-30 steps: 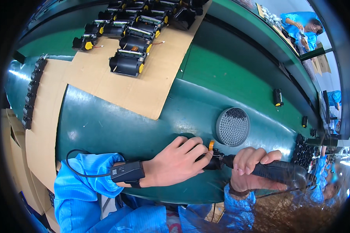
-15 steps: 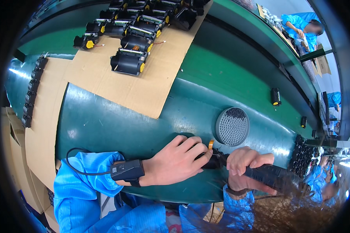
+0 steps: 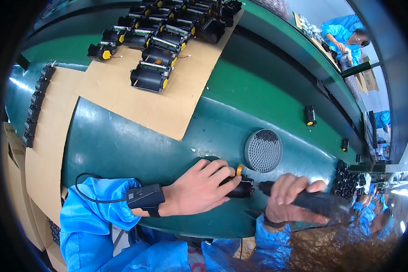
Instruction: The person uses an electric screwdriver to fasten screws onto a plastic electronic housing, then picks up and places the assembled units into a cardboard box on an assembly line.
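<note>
My left hand grips a black plastic housing against the green table. An orange ribbon cable sticks up from that housing beside my fingertips. My right hand is wrapped round a black powered screwdriver, held nearly level and slightly blurred. Its narrow tip points left at the housing's right end, and a small gap seems to lie between them. Just beyond both hands is a round grey dish with a dimpled bottom; small dark pieces, apparently screws, are gathered at its far side.
Rows of black housings with yellow knobs stand on a cardboard sheet at the far left. Black parts line the left edge. A few single housings sit at the right. Co-workers in blue are beyond the shelf.
The screwdriver has drawn back to the right from the housing, uncovering the housing's right end. My left hand keeps its grip. The whole view has shifted slightly.
</note>
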`<state>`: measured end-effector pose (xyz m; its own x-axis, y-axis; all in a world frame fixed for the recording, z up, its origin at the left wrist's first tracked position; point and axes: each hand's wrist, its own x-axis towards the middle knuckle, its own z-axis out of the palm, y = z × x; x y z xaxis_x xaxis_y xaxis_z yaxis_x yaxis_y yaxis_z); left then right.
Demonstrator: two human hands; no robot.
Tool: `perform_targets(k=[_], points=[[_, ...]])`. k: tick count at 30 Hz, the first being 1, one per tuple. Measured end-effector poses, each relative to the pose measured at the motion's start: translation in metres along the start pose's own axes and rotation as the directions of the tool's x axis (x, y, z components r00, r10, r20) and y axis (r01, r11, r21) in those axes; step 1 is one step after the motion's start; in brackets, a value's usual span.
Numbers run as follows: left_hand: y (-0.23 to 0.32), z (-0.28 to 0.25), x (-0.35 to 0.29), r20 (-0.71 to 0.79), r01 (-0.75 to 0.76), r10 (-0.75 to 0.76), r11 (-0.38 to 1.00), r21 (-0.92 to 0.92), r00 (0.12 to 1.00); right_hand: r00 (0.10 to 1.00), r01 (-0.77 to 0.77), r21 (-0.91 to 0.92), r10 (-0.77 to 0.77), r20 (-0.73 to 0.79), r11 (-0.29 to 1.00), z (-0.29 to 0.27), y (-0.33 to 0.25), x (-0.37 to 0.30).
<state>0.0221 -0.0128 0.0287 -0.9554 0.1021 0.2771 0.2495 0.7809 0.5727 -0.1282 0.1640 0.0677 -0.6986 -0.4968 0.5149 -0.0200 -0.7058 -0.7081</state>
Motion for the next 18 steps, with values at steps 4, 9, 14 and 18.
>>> perform_targets(k=[4,9,14,18], points=[[-0.001,0.001,0.003,0.001,-0.017,0.017,1.0,0.022,1.0,0.979,0.12,-0.2,-0.149,-0.139,0.972,-0.031,-0.004,0.023],[-0.003,0.0,0.004,-0.001,-0.026,0.026,0.999,0.021,1.0,0.961,0.031,-0.246,-0.096,-0.26,0.969,-0.054,0.008,0.029],[-0.004,0.0,0.003,-0.002,-0.03,0.03,0.999,0.017,1.0,0.965,0.016,-0.299,-0.093,-0.246,0.954,-0.055,0.013,0.028],[-0.005,0.0,0.002,-0.002,-0.024,0.025,1.0,0.015,1.0,0.964,-0.004,-0.302,-0.077,-0.255,0.953,-0.053,0.015,0.028]])
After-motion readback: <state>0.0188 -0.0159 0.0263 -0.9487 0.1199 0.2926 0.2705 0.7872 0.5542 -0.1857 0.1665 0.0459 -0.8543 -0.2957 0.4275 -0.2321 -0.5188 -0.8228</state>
